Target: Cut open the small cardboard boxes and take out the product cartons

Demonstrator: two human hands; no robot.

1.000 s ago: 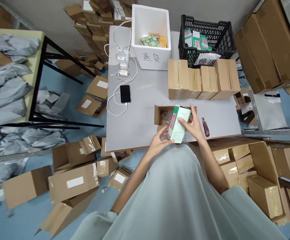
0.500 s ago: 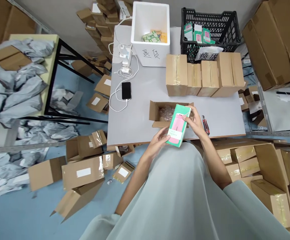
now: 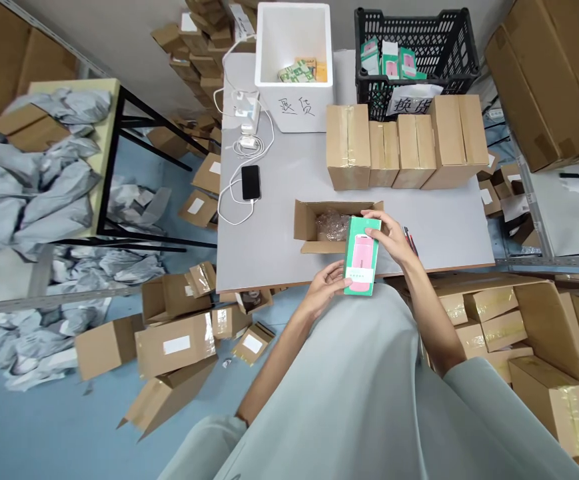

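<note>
A green product box (image 3: 361,256) with a pink picture on its front is held between both hands, over the table's front edge. My left hand (image 3: 325,288) grips its lower left corner, thumb on the front. At the upper right, my right hand (image 3: 390,235) has its thumb on the front and its fingers behind the top edge. Just behind the product box, an open cardboard carton (image 3: 307,223) lies on the table with clear bubble wrap (image 3: 332,225) inside. A utility knife (image 3: 410,241) rests beside my right hand, partly hidden by it.
Four-sided white foam bin (image 3: 294,107) and black crate (image 3: 416,67) with green boxes stand at the back. Sealed cartons (image 3: 348,143) line up before the crate. A phone (image 3: 250,183) charges at left. Cartons (image 3: 176,343) litter the floor; a large box (image 3: 536,313) of cartons stands right.
The green product box has turned from a slant to nearly upright in view and shifted slightly right, with both hands still on it. The camera view has shifted a little.
</note>
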